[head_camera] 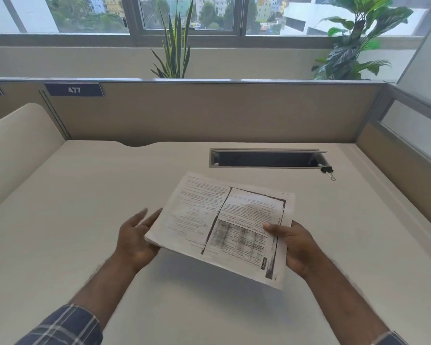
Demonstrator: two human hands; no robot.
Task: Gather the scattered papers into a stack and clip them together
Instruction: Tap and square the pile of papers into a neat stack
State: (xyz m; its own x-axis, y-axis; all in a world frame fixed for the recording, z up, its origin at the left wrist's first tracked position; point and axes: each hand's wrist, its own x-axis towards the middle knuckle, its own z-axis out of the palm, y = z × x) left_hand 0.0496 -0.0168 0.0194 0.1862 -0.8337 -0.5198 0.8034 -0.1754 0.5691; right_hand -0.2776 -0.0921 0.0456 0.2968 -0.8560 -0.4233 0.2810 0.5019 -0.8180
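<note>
A stack of printed papers hovers above the middle of the desk, tilted, casting a shadow below it. My right hand grips its right edge, thumb on top of the top sheet. At the stack's left edge my left hand has its fingers spread, with the palm against the lower left corner; whether it supports the stack from below I cannot tell. A black binder clip lies on the desk at the far right, well apart from both hands.
A rectangular cable slot is cut into the desk behind the papers, with the clip at its right end. Beige partition walls close off the back and right. A cream divider stands at the left.
</note>
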